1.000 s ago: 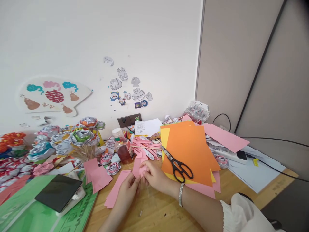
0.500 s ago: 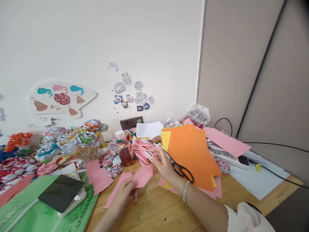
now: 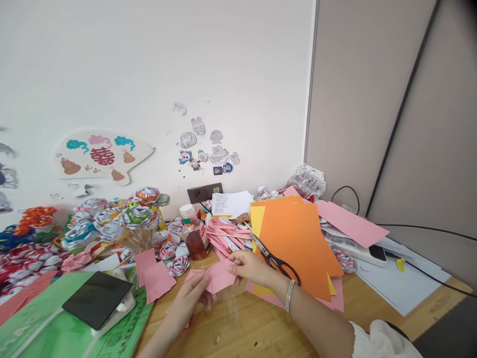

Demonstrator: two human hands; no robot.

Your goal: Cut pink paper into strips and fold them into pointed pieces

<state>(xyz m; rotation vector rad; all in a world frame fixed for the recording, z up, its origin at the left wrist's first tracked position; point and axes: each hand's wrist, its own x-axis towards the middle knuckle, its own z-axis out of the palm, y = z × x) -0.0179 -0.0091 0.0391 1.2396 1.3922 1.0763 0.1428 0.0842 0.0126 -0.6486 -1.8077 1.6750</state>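
Both of my hands hold a folded pink paper piece [image 3: 219, 276] just above the wooden table [image 3: 246, 328]. My left hand [image 3: 191, 294] pinches its left lower side, fingers closed on it. My right hand [image 3: 250, 265], with a sparkly bracelet at the wrist, grips its right edge. Black-handled scissors [image 3: 278, 259] lie on an orange sheet [image 3: 296, 238] just right of my right hand. A heap of pink paper strips [image 3: 225, 234] lies behind the hands.
Paper roses on sticks [image 3: 122, 219] crowd the left back, and a small bottle [image 3: 193, 236] of red-brown liquid stands near them. A dark tablet [image 3: 97, 299] rests on green paper [image 3: 44, 323]. Loose pink sheets [image 3: 154, 276], white papers [image 3: 395, 268] and cables [image 3: 425, 266] lie on the right.
My right hand reached toward the strips by the scissors half a second ago, then came back onto the pink piece. The camera view shifted slightly right and down.
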